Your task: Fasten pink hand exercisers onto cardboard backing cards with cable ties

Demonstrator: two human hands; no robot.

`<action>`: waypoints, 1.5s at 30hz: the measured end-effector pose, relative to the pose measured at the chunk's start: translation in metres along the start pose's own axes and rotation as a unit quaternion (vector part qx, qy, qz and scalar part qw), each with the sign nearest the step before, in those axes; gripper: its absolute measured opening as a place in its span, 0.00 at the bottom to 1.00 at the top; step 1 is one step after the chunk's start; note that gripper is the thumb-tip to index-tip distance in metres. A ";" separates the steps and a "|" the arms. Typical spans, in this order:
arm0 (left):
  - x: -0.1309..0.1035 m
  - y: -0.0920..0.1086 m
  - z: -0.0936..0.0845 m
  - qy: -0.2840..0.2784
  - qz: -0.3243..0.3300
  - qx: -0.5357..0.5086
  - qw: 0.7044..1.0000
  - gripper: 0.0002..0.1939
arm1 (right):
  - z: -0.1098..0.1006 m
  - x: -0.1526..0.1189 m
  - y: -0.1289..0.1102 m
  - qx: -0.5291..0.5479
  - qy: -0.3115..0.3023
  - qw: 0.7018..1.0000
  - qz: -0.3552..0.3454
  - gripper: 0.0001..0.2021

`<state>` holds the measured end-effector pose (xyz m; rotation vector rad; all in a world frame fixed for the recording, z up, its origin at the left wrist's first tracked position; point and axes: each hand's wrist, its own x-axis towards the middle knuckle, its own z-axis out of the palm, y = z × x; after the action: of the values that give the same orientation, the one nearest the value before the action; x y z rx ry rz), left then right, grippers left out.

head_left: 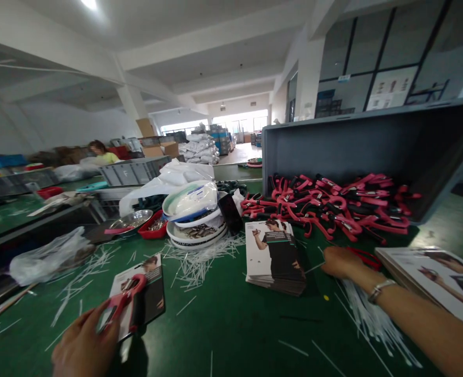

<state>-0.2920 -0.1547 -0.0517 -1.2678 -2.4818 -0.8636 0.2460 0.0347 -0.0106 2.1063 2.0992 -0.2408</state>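
My left hand [86, 340] grips pink-and-black plier-style clippers [131, 298] together with a printed backing card [155, 288], the clippers lying against the card's front. At the right, my right hand [335, 262] is closed, and a thin white tie strip [313, 268] sticks out from its fingers to the left. Beneath that forearm lies a bundle of white tie strips [368, 319]. A stack of printed cards [270, 256] stands between my two hands. Behind it, many more clippers [325, 201] spill from a tipped grey crate [345, 146].
Stacked white bowls [195, 238] hold small metal parts, with a dark phone [230, 214] leaning beside them. A red tray [153, 228] and a metal dish [137, 220] sit left of them. Loose strips [194, 264] litter the green table. More cards [435, 277] lie at right. A person [101, 154] is far back.
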 end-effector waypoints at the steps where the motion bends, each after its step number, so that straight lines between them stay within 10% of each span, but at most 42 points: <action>1: -0.003 0.031 0.000 -0.009 0.031 -0.013 0.999 0.28 | 0.000 0.001 0.001 0.006 0.003 1.000 -0.002 0.09; 4: -0.019 0.131 0.020 -0.140 0.128 -0.200 0.961 0.24 | 0.001 0.002 0.007 0.027 0.015 0.999 -0.011 0.07; 7: -0.033 0.216 0.058 -0.303 0.064 -0.348 0.885 0.28 | 0.004 0.000 0.017 0.051 0.024 0.998 -0.019 0.09; 12: -0.041 0.283 0.110 -0.404 0.034 -0.428 0.808 0.27 | 0.003 0.003 0.037 0.065 0.052 0.996 -0.033 0.07; 18: -0.045 0.285 0.124 -0.383 0.061 -0.438 0.811 0.27 | -0.023 0.047 0.021 0.069 0.141 0.987 -0.015 0.17; 26: -0.041 0.281 0.121 -0.447 -0.082 -0.565 0.689 0.34 | -0.015 0.098 -0.012 0.092 0.113 0.989 0.008 0.31; 45: -0.039 0.267 0.122 -0.541 -0.095 -0.600 0.582 0.17 | -0.019 0.005 0.013 0.032 0.007 0.999 -0.005 0.08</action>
<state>-0.0481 0.0132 -0.0594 -2.5082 -2.6292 -2.8769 0.2588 0.0441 0.0063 2.1379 2.1387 -0.2993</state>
